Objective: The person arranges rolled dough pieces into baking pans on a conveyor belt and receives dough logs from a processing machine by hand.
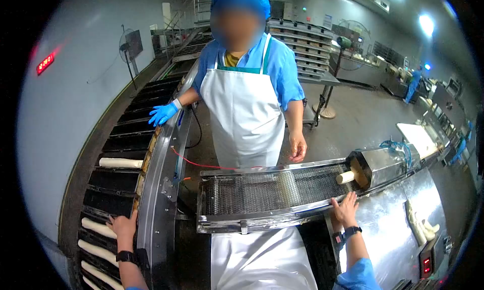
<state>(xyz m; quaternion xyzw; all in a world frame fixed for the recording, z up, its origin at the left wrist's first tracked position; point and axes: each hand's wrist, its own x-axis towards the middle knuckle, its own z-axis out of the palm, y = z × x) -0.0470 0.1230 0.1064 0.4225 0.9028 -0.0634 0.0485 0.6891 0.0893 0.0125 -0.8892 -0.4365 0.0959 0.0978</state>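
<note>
My left hand (123, 227) is over the edge of the tray conveyor at the left, thumb and forefinger apart. Its fingertips are at the end of a pale dough roll (99, 228) lying in a black tray; whether they touch it I cannot tell. My right hand (346, 210) lies with spread fingers by the near rail of the mesh belt (262, 191). Just beyond it, another dough roll (346, 177) sticks out of the metal machine housing (385, 166) onto the belt. Neither hand visibly holds anything.
A co-worker (244, 98) in a white apron stands across the belt, one blue-gloved hand (162, 114) over the trays. More dough rolls (121, 163) lie in trays. Dough pieces (421, 227) rest on the steel table (388, 229) at right. Stacked trays (307, 48) stand behind.
</note>
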